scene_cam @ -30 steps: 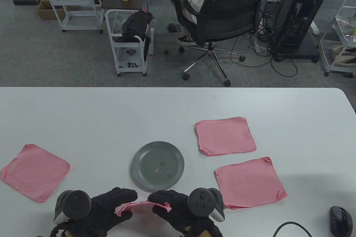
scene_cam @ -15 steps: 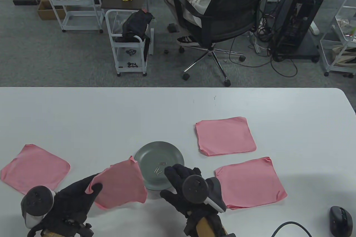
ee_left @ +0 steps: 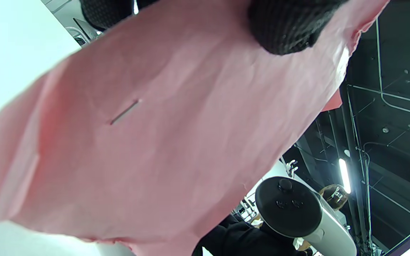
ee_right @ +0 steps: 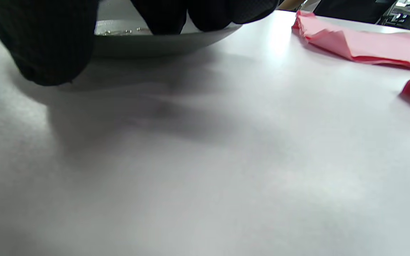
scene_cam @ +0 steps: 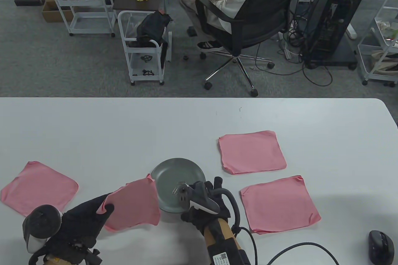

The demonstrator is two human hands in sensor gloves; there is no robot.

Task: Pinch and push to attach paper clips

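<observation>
Fingers [ee_left: 290, 28] of the left hand [scene_cam: 84, 218] pinch a corner of a pink cloth [scene_cam: 132, 206] held off the table [scene_cam: 124, 128] beside the grey plate [scene_cam: 174, 175] of paper clips [scene_cam: 176, 189], where the right hand [scene_cam: 202, 206] reaches in, its grasp hidden.

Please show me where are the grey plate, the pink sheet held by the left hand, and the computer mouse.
grey plate [scene_cam: 174, 173]: table view, bare far part of dish.
held pink sheet [scene_cam: 133, 204]: table view, its middle.
computer mouse [scene_cam: 381, 246]: table view, its top.
</observation>
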